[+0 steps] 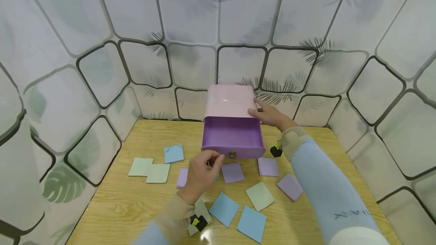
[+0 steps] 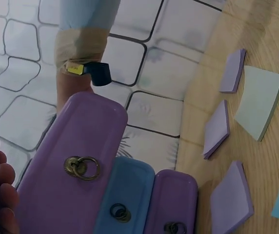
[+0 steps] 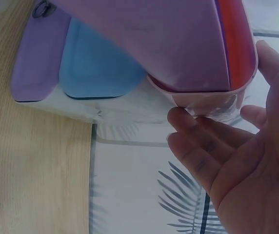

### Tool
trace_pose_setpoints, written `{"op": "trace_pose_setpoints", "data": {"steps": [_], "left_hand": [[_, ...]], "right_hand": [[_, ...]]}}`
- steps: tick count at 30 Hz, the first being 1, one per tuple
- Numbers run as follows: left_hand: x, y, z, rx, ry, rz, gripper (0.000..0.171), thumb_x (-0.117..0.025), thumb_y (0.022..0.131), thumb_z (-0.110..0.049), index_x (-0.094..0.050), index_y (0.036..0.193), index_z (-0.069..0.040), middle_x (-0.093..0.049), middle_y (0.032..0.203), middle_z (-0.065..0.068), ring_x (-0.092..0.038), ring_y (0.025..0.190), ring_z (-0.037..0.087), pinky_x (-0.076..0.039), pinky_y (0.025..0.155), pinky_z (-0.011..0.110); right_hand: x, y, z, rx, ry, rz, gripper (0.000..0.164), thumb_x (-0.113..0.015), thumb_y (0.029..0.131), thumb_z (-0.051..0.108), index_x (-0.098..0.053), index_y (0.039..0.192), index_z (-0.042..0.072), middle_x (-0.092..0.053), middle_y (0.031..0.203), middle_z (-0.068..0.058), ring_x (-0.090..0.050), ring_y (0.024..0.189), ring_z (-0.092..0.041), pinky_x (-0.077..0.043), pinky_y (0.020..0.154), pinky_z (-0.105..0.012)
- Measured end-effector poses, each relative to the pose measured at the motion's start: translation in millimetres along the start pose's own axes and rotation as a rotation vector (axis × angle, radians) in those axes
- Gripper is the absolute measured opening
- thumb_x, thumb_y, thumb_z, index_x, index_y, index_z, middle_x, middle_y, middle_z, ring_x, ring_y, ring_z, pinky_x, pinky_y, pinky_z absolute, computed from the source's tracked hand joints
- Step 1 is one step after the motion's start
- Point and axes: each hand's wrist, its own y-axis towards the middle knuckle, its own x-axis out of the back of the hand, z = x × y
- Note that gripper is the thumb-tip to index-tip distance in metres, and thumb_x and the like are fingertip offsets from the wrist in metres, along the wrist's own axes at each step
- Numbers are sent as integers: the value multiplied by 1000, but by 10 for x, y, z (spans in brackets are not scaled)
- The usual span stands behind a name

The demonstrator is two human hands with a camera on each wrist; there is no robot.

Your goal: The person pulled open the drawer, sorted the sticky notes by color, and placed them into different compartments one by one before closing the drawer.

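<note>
A small drawer cabinet with a pink top stands at the back of the table. Its top purple drawer is pulled well out and looks empty in the head view. Below it, in the left wrist view, sit a blue drawer and another purple drawer, both closed. My left hand hovers by the drawer's front with loosely curled fingers, apart from its brass ring pull. My right hand rests against the cabinet's right side, fingers on the wall and thumb near the top edge.
Square paper pads lie scattered over the wooden table: green pads at left, blue pads in front, purple pads at right. A patterned curtain encloses the table behind and at both sides.
</note>
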Motion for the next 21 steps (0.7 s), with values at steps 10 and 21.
{"op": "trace_pose_setpoints", "data": {"steps": [10,21], "left_hand": [[171,200,59,-185,155,-60,10,-71,85,-16,-66,84,-7,-61,81,2,-57,72,18,-49,61,28],[279,249,289,-145,242,16,21,-76,83,-19,-71,95,-3,-62,87,5,-55,77,17,-46,62,30]], "right_hand": [[18,-240,-194,2,51,-19,74,-36,100,54,-6,156,16,-38,146,-23,-58,114,-37,-45,95,-53],[-119,-501,-747,-44,133,-99,73,-40,100,52,-24,150,2,-47,137,-26,-58,114,-37,-47,93,-49]]}}
